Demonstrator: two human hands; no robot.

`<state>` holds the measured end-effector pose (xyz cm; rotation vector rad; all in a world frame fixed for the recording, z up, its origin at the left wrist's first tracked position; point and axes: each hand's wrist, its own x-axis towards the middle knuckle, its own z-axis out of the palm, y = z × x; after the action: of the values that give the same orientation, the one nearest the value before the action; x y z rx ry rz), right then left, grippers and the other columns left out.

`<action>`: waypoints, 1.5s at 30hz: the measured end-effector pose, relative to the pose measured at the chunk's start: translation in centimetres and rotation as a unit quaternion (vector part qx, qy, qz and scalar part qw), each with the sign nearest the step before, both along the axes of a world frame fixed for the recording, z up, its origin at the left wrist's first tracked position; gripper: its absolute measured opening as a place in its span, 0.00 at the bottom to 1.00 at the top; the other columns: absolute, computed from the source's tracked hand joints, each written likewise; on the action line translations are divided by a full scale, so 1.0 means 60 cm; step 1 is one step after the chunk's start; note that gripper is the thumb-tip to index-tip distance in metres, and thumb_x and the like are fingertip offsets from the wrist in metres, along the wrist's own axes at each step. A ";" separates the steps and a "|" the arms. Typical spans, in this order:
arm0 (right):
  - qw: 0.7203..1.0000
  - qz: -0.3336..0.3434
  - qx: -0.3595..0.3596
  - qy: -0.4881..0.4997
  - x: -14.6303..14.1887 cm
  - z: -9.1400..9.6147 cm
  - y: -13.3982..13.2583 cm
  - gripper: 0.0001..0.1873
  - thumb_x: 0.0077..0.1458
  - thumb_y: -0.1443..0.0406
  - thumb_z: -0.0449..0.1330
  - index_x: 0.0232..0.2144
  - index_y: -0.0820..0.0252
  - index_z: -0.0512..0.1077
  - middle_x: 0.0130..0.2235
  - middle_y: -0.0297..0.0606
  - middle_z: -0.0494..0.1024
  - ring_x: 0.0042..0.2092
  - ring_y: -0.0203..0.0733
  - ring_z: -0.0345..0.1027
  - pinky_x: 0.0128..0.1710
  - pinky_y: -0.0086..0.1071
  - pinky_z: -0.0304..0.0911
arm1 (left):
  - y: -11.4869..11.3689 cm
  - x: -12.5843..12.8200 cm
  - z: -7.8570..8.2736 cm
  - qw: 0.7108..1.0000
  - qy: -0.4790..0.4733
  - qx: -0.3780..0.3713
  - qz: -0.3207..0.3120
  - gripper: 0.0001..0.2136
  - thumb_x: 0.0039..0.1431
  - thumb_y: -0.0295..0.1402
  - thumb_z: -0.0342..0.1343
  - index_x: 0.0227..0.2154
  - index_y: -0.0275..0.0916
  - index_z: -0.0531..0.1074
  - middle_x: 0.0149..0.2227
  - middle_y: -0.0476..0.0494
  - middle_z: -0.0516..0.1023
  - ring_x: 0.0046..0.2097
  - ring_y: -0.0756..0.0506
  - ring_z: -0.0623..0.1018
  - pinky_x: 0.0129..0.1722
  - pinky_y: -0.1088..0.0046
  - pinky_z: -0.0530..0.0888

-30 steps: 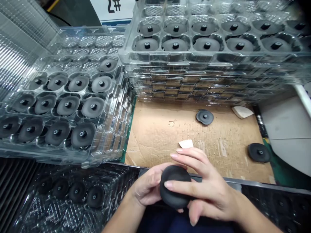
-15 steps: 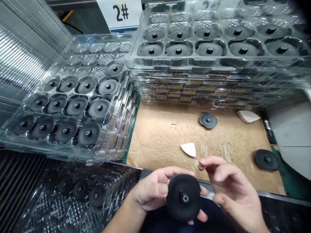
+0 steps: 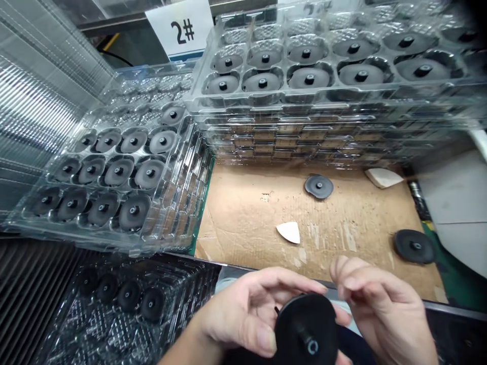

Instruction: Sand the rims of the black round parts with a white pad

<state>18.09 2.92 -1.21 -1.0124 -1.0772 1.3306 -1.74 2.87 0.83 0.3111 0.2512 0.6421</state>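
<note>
Holding near black disc [image 3: 302,324] by the rim in half-curled left hand [image 3: 243,314], probably feeling light, bendy; curling right hand [image 3: 384,304], not showing if empty

Both hands are bare. The left hand [image 3: 238,312] has slim fingers and a thumb [image 3: 256,332] whose nail looks short, smooth and rounded at the tip. Just behind that hand, toward the lower edge of the view, the left forearm [image 3: 190,337] is bare as far as it shows. The right hand [image 3: 391,304] has slender fingers with slightly blurred outlines. Low between the two hands shows some very dark navy cloth [image 3: 353,345], plain where visible; which garment it is cannot be told.
</note>
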 end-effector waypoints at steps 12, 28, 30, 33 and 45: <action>0.877 0.033 0.272 -0.395 -0.049 0.036 -0.038 0.32 0.61 0.51 0.50 0.63 0.56 0.51 0.53 0.45 0.73 0.58 0.53 0.60 0.59 0.49 0.51 | -0.010 0.048 0.005 0.932 0.246 0.032 0.266 0.23 0.46 0.33 0.66 0.46 0.50 0.69 0.54 0.43 0.72 0.54 0.40 0.72 0.51 0.66 0.70; 0.933 -0.103 0.072 -0.336 0.001 -0.007 -0.031 0.10 0.55 0.68 0.59 0.41 0.55 0.72 0.34 0.37 0.75 0.37 0.42 0.71 0.36 0.33 0.70 | -0.007 0.036 -0.009 0.919 0.185 -0.009 0.349 0.22 0.47 0.29 0.65 0.44 0.54 0.69 0.52 0.49 0.73 0.55 0.39 0.72 0.56 0.62 0.66; 0.935 -0.065 0.049 -0.345 0.006 -0.019 -0.008 0.06 0.57 0.65 0.58 0.34 0.57 0.74 0.28 0.36 0.75 0.30 0.40 0.72 0.29 0.30 0.70 | -0.007 0.033 -0.009 0.926 0.182 -0.049 0.328 0.21 0.47 0.31 0.65 0.44 0.53 0.69 0.53 0.49 0.72 0.56 0.39 0.71 0.57 0.61 0.64; 0.922 -0.012 0.029 -0.387 0.002 -0.047 0.030 0.13 0.61 0.63 0.51 0.35 0.59 0.76 0.28 0.36 0.76 0.26 0.38 0.71 0.28 0.30 0.69 | -0.008 0.028 -0.015 0.930 0.177 -0.093 0.309 0.22 0.47 0.37 0.65 0.46 0.52 0.67 0.54 0.47 0.71 0.56 0.39 0.71 0.60 0.59 0.60; 0.895 0.124 0.085 -0.421 -0.053 -0.111 0.055 0.10 0.57 0.67 0.55 0.41 0.58 0.73 0.34 0.38 0.76 0.36 0.41 0.72 0.35 0.32 0.69 | -0.007 -0.006 -0.038 0.917 0.180 -0.150 0.322 0.28 0.40 0.35 0.69 0.48 0.43 0.71 0.53 0.41 0.73 0.57 0.37 0.69 0.57 0.62 0.65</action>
<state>14.88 6.25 -7.87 -1.3918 -1.9919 0.9499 -2.12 2.46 -1.42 0.0361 0.8212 1.1817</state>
